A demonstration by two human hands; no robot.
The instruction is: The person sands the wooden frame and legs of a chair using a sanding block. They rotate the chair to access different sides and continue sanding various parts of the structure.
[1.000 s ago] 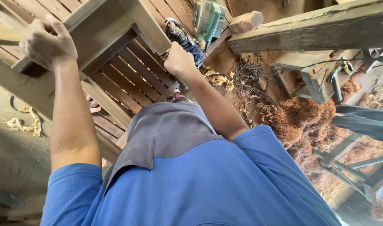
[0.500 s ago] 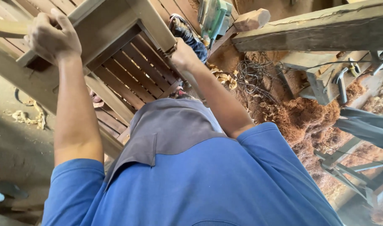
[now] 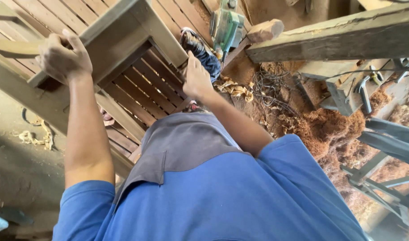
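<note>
A: How are the hands gripping?

B: The left hand point(image 3: 61, 56) is closed around the top edge of a wooden frame point(image 3: 119, 38), with the fingers curled over it. The right hand point(image 3: 196, 78) presses flat against the other end of the same frame, near its corner. Its fingers are together, but whether they wrap around the wood I cannot tell.

A: Where is the frame?

B: It is held up in front of the person's chest, tilted, above a slatted wooden panel point(image 3: 146, 85) on the floor.

A: How will it handle?

B: I judge it stiff and rather heavy, made of solid boards with rough, dry surfaces, so not slippery. Holding the two ends of the top rail, as now, seems the steadiest place.

A: What is to the right?

B: A green electric planer point(image 3: 227, 27) sits beyond the right hand, beside a wood block point(image 3: 265, 30). Then comes a thick beam point(image 3: 334, 40), and wood shavings point(image 3: 329, 129) are heaped below it.

A: Any packages, labels or signs?

B: None that I can see.
</note>
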